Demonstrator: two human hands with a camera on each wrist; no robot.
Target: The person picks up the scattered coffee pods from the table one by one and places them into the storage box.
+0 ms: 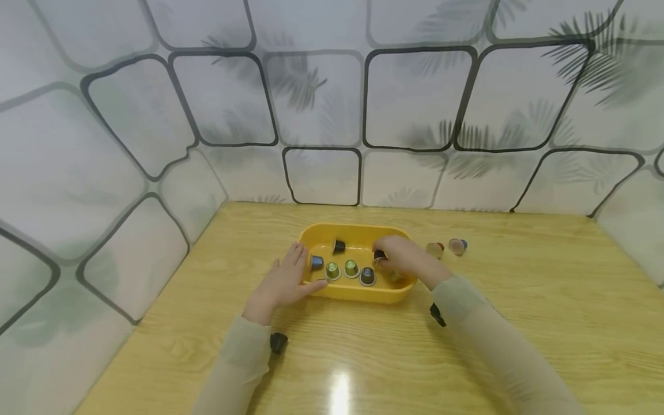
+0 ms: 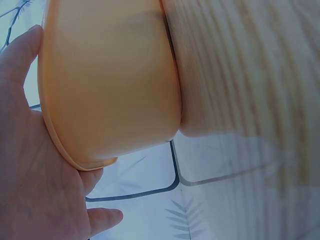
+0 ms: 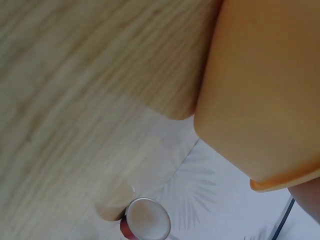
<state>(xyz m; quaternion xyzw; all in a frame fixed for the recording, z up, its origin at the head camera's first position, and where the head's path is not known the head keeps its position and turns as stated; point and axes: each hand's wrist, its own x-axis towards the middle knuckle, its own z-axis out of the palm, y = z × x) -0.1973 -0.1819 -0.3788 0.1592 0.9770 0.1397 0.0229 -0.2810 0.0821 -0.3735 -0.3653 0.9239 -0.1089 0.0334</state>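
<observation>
A yellow tray (image 1: 358,295) sits on the wooden table with several coffee capsules inside. My left hand (image 1: 280,283) rests on its left end, fingers extended along the rim and thumb over the front edge. In the left wrist view that hand (image 2: 45,165) lies along the tray's rim (image 2: 80,164). Over the right part of the tray, my right hand (image 1: 404,256) pinches a dark coffee capsule (image 1: 380,254). Near it stand a dark grey capsule (image 1: 367,276) and a green capsule (image 1: 351,268). Another green capsule (image 1: 332,271), a blue capsule (image 1: 317,262) and a black capsule (image 1: 339,246) lie further left.
Right of the tray, a red capsule (image 1: 436,249) and a blue-ended capsule (image 1: 458,246) lie on the table (image 1: 560,300). Black straps or devices (image 1: 278,343) show beneath both wrists. Patterned white walls (image 1: 321,173) stand behind and to the left.
</observation>
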